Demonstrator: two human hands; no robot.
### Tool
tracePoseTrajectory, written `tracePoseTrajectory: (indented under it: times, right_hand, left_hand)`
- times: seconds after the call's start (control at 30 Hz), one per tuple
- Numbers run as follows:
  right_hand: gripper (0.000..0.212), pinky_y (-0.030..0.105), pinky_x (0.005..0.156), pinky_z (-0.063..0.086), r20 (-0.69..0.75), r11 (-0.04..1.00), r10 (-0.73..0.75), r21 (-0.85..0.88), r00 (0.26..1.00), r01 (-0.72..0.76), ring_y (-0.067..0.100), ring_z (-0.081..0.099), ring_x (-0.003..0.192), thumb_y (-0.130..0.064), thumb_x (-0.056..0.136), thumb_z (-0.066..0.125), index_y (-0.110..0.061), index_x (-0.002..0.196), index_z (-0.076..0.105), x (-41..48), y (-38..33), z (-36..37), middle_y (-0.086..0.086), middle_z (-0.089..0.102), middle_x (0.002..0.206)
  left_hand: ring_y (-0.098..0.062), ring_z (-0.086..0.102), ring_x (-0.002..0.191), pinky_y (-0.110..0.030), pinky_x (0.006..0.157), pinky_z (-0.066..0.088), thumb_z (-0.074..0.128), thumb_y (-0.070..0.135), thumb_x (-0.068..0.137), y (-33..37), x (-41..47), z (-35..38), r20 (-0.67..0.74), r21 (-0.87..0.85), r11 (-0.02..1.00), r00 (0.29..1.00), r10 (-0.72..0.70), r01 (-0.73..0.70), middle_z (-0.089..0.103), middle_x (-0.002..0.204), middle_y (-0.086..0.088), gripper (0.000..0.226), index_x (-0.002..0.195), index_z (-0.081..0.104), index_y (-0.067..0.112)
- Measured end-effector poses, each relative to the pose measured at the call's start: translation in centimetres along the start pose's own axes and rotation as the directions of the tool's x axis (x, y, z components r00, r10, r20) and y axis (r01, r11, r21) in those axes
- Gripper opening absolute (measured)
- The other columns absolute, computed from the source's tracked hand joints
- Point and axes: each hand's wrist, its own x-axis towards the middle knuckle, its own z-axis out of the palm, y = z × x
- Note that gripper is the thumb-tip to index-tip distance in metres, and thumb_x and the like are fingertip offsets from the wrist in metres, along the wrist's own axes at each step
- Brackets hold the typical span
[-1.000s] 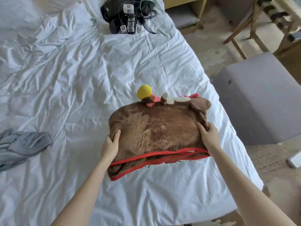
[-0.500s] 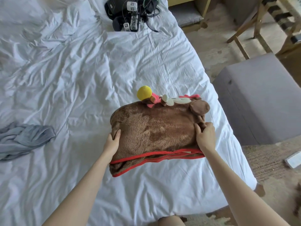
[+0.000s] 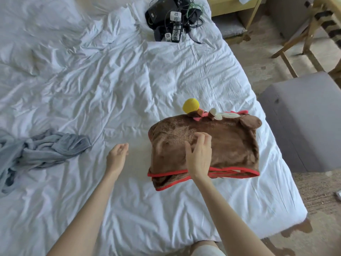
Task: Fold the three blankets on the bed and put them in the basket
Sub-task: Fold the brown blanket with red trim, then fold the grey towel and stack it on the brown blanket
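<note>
Brown fleece blanket lies folded on the bed under the right hand, whose fingers are loosely curled and hold nothing. The left hand hovers beside it, relaxed and empty. Further left, a grey blanket lies crumpled, not yet folded; I cannot make out a basket.

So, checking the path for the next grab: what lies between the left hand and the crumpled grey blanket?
Only bare white sheet between the left hand and the grey blanket, as the head view shows.
</note>
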Motion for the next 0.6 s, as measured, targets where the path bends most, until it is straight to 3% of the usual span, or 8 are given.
tracePoseTrajectory:
  times: [0.1,0.23,0.4,0.5,0.6]
  right_hand:
    - [0.027,0.038,0.072,0.048,0.123,0.997,-0.078,0.039,0.989,0.074,0.027,0.055,0.096,-0.021,0.088,0.061,-0.011,0.111,0.051,-2.9,-4.7,4.8,0.006,0.049,0.116]
    - [0.030,0.033,0.064,0.045,0.320,0.988,-0.154,0.049,0.935,0.146,0.023,0.056,0.096,-0.027,0.090,0.057,-0.016,0.117,0.050,-7.1,-10.4,11.8,-0.001,0.047,0.118]
    - [0.032,0.038,0.072,0.051,0.540,0.982,-0.167,0.014,0.825,0.190,0.024,0.058,0.104,-0.030,0.094,0.055,-0.018,0.123,0.046,-11.8,-16.7,21.1,-0.001,0.045,0.125]
    - [0.033,0.036,0.070,0.049,0.617,0.974,-0.173,-0.011,0.768,0.228,0.025,0.058,0.100,-0.031,0.095,0.054,-0.019,0.123,0.045,-13.6,-19.6,26.7,-0.001,0.044,0.125]
    - [0.034,0.037,0.071,0.050,0.665,0.953,-0.205,-0.030,0.718,0.301,0.024,0.057,0.100,-0.031,0.095,0.054,-0.018,0.126,0.044,-14.0,-21.8,32.0,-0.001,0.044,0.128]
  left_hand:
    - [-0.032,0.069,0.092,-0.045,0.087,0.053,0.052,0.020,0.099,-2.7,0.8,-5.2,-0.065,-0.037,0.999,0.998,-0.013,0.010,0.070,0.093,-0.014,0.023,0.098,0.067,0.003]
    - [-0.028,0.068,0.091,-0.046,0.091,0.052,0.055,0.021,0.095,-8.0,3.0,-13.5,-0.114,0.017,1.000,0.993,-0.024,0.026,0.072,0.092,-0.010,0.013,0.090,0.066,0.016]
    - [-0.021,0.061,0.097,-0.035,0.080,0.045,0.054,0.028,0.096,-15.3,7.3,-23.1,-0.158,0.114,0.992,0.987,-0.027,0.045,0.067,0.103,-0.002,0.012,0.094,0.064,0.022]
    - [-0.023,0.059,0.097,-0.033,0.076,0.042,0.055,0.019,0.096,-19.5,10.6,-27.1,-0.160,0.213,0.977,0.987,0.031,0.004,0.063,0.107,-0.004,0.010,0.101,0.063,0.017]
    - [-0.027,0.057,0.107,-0.037,0.083,0.046,0.059,0.008,0.092,-22.3,14.6,-29.7,-0.160,0.317,0.946,0.979,0.126,-0.070,0.058,0.116,-0.008,0.018,0.110,0.063,0.008]
